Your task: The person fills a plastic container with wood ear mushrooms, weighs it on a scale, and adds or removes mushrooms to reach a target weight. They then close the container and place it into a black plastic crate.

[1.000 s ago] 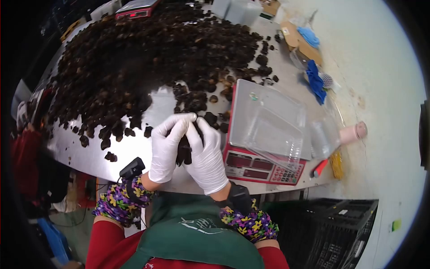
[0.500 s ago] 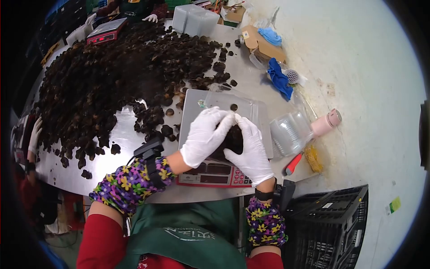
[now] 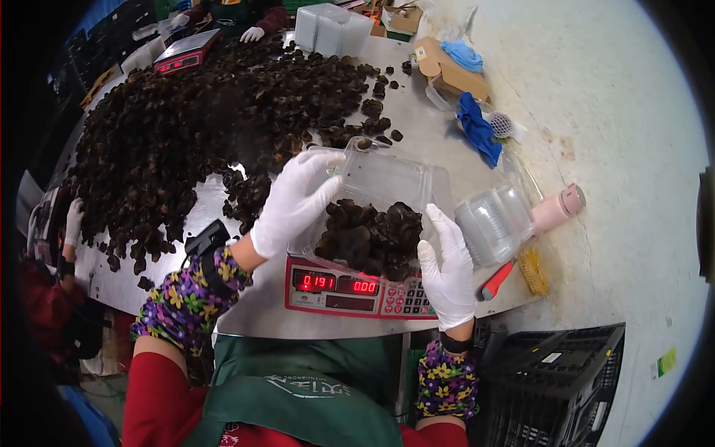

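Note:
A clear plastic box (image 3: 387, 173) with its lid folded back rests on a red scale (image 3: 328, 302), whose display reads 0.191 and 0.00. Dark, wrinkled pieces like fungus (image 3: 370, 237) fill the box's near part. My left hand (image 3: 298, 200), in a white glove, hovers over the box's left side with thumb and fingers apart, holding nothing. At the right edge of the box is my right hand (image 3: 450, 272), also gloved, its fingers apart and nothing in it.
A large heap of dark pieces (image 3: 171, 141) covers the table's left and back. Right of the scale lie stacked clear boxes (image 3: 495, 223), a pink bottle (image 3: 558, 208), a red-handled tool (image 3: 495, 281) and a yellow brush (image 3: 532, 270). Other people's gloved hands show at left and back.
My hands have parted from above the box, the left moving left and the right moving right. The dark pieces and the lit scale display are now uncovered.

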`<state>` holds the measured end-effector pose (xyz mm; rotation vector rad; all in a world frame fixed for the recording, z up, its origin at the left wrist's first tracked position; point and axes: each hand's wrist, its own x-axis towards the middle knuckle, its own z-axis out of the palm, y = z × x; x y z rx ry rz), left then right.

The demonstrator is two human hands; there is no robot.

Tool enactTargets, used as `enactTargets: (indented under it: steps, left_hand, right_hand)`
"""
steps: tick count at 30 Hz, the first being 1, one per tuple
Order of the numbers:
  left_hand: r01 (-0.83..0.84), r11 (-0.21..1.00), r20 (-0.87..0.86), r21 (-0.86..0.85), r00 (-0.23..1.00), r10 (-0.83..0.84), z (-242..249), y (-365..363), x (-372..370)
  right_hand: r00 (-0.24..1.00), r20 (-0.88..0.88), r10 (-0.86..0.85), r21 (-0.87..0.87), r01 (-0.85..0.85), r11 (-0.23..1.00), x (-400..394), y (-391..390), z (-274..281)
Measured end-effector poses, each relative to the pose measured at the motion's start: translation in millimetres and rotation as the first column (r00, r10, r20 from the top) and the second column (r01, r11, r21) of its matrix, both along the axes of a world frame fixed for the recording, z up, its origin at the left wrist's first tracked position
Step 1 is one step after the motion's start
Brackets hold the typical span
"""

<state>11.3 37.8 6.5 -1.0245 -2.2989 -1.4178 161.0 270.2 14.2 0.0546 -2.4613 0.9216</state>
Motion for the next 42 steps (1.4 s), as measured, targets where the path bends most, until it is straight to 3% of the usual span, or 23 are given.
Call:
enactTargets:
  steps: [2, 5, 7, 10, 12, 13, 14, 18, 20, 23, 24, 25, 27, 29, 33, 35, 38, 42]
  left_hand:
    - [-0.04, 0.999, -0.067, -0.025, 0.997, 0.039, 2, 8, -21]
    - [-0.117, 0.99, -0.227, -0.073, 0.969, 0.098, -2, 29, -60]
    - [-0.151, 0.949, -0.35, -0.278, 0.935, 0.046, -8, 46, -82]
    - [-0.094, 0.851, -0.273, -0.516, 0.96, -0.06, -23, 70, -95]
    - [-0.164, 0.833, -0.357, -0.528, 0.933, -0.043, -33, 83, -100]
    - [-0.232, 0.823, -0.434, -0.518, 0.901, -0.019, -32, 87, -100]
    - [-0.295, 0.788, -0.508, -0.54, 0.861, -0.026, -30, 90, -101]
    - [-0.369, 0.711, -0.536, -0.599, 0.844, -0.014, -34, 99, -103]
    - [-0.305, 0.796, -0.447, -0.524, 0.893, 0.048, -46, 104, -107]
    - [-0.198, 0.902, -0.442, -0.384, 0.897, 0.009, -36, 89, -110]
    - [-0.164, 0.912, -0.363, -0.376, 0.932, 0.018, -21, 83, -105]
    - [-0.092, 0.971, -0.219, -0.22, 0.975, 0.043, -11, 77, -98]
    - [0.002, 0.999, -0.169, -0.039, 0.985, -0.008, 8, 58, -81]
    - [0.121, 0.992, 0.104, 0.043, 0.987, -0.125, 30, 34, -49]
    - [0.218, 0.976, 0.345, 0.02, 0.914, -0.211, 33, -8, 3]
    - [0.233, 0.96, 0.076, -0.156, 0.972, -0.224, 13, -18, 13]
    - [0.206, 0.966, 0.11, -0.156, 0.976, -0.19, 0, -22, 33]
    - [0.175, 0.975, 0.061, -0.137, 0.984, -0.168, -8, -23, 45]
  right_hand:
    - [0.993, 0.031, 0.112, -0.008, -0.112, 0.994, -2, -6, -1]
    - [0.979, 0.179, 0.101, 0.327, -0.156, 0.932, -7, -20, -10]
    - [0.981, 0.174, 0.09, 0.38, -0.151, 0.912, -9, -22, -6]
    - [0.97, 0.218, 0.106, 0.344, -0.178, 0.922, -11, -20, 0]
    - [0.994, 0.047, 0.101, 0.166, -0.108, 0.98, -11, -20, 2]
    - [0.996, 0.006, 0.087, 0.178, -0.086, 0.98, -8, -18, 2]
    - [0.997, -0.004, 0.071, 0.15, -0.07, 0.986, -5, -17, 1]
    - [0.999, -0.012, 0.051, 0.091, -0.049, 0.995, 4, -15, 1]
    - [0.999, -0.012, 0.034, 0.107, -0.032, 0.994, 6, -15, 1]
    - [0.999, -0.008, 0.031, 0.118, -0.03, 0.993, 6, -14, -2]
    - [1.0, -0.006, 0.022, 0.108, -0.021, 0.994, 6, -15, -2]
    - [1.0, -0.005, 0.013, 0.097, -0.012, 0.995, 7, -15, -2]
    - [1.0, -0.006, 0.012, 0.102, -0.011, 0.995, 9, -15, -1]
    - [1.0, -0.012, 0.009, 0.1, -0.008, 0.995, 8, -13, -1]
    - [0.998, 0.015, 0.054, 0.157, -0.056, 0.986, 0, -18, 5]
    - [0.997, 0.042, 0.06, 0.2, -0.068, 0.977, -5, -26, 6]
    - [1.0, 0.021, 0.008, 0.318, -0.014, 0.948, -22, -26, -3]
    - [0.993, -0.075, -0.087, -0.072, 0.081, 0.994, -31, -25, 4]
